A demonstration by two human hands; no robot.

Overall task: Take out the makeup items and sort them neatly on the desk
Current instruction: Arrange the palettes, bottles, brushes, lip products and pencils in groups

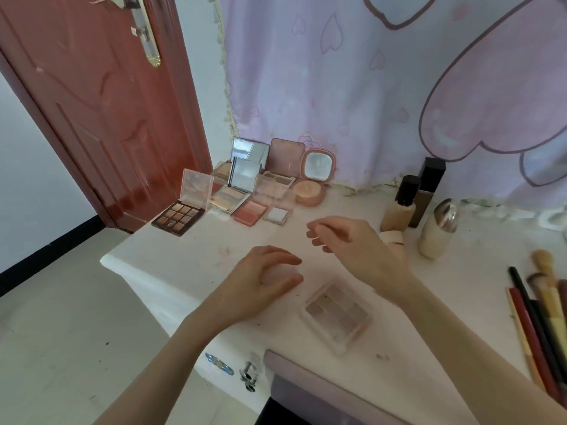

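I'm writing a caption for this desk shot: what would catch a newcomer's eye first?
Probably the cluster of open palettes and compacts at the back left of the white desk, lids propped up, mirrors facing out. Next, the two bare hands hovering mid-desk, the left hand and right hand both loosely curled and holding nothing, with a closed eyeshadow palette lying flat just below them. Behind it all hangs a lilac cartoon curtain.

Brushes [543, 317] cut off at right edge, palette [337, 314] blurred.
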